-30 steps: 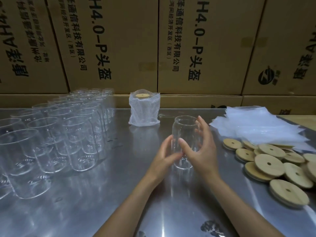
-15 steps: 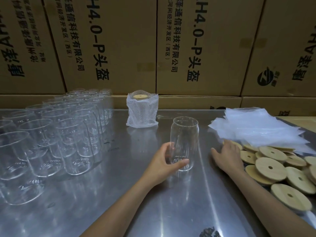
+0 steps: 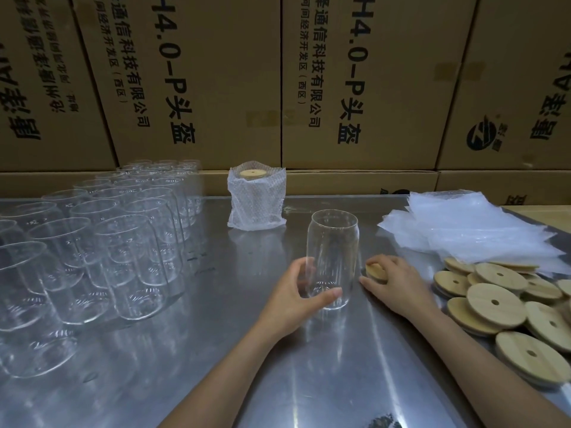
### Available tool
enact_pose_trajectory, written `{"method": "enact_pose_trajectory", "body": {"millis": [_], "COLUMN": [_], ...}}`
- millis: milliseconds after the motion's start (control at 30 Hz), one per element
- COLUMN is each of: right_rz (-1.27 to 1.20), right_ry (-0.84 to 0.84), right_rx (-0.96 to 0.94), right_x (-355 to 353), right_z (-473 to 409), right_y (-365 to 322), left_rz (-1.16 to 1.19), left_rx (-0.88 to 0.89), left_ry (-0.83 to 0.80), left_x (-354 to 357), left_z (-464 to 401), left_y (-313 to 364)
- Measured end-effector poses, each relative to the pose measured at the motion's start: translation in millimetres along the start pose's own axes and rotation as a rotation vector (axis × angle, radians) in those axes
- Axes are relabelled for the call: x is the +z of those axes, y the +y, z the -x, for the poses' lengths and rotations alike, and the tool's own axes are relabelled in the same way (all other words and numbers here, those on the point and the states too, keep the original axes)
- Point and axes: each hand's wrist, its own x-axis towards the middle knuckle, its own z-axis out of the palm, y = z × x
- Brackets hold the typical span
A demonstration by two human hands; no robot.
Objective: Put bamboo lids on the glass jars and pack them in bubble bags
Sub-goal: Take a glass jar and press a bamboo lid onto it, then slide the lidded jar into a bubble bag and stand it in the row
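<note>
Moved: right hand (image 3: pixel 398 282) brought a bamboo lid (image 3: pixel 375 271) over, apparently pinched.
Left hand (image 3: pixel 296 296): fingers wrapped low round the glass jar (image 3: pixel 333 257).
Handling: slick, fragile; hold its waist.

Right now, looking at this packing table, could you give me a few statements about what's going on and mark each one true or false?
1. The left hand holds an upright glass jar with no lid on it. True.
2. The right hand is empty. False: its grip is on a bamboo lid beside the jar.
3. One jar at the back already sits in a bubble bag with its lid on. True.
4. The pile of loose lids lies left of the jar. False: it lies to the right, with the flat bubble bags behind it.
5. The unpacked jars stand on the left. True.
</note>
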Motion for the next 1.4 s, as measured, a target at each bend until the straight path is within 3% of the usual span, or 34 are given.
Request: {"method": "enact_pose_trajectory", "body": {"millis": [100,267,367,467,667,1100,1400], "right_rz": [-0.096,-0.719,-0.84,-0.811,-0.615,-0.24,-0.338], "right_ry": [0.096,0.466,0.499,0.459,0.342,0.468,0.42], "right_rx": [-0.057,-0.21,-0.377,-0.499,-0.519,-0.552,-0.557], "right_x": [-2.7,-34.0,-55.1,-63.9,-51.1,-49.3,-44.7], "right_z": [1.0,7.9,14.1,16.8,19.5,19.4,18.9], "right_y": [-4.4,-46.4,-77.4,-99.3,-103.7,-93.6,-91.4], "left_rz": [0.005,0.015,0.038,0.056,0.092,0.062,0.063], "left_rx": [0.002,-0.009,-0.008,-0.006,-0.014,-0.004,-0.002], "left_ry": [0.003,0.002,0.002,0.009,0.014,0.02,0.018], "left_x": [-0.2,0.5,1.4,1.8,3.3,5.1,5.2], "left_z": [-0.3,-1.0,-1.1,-1.6,-1.9,-1.5,-1.4], "left_y": [0.2,-1.2,0.0,1.5,2.3,1.5,1.2]}}
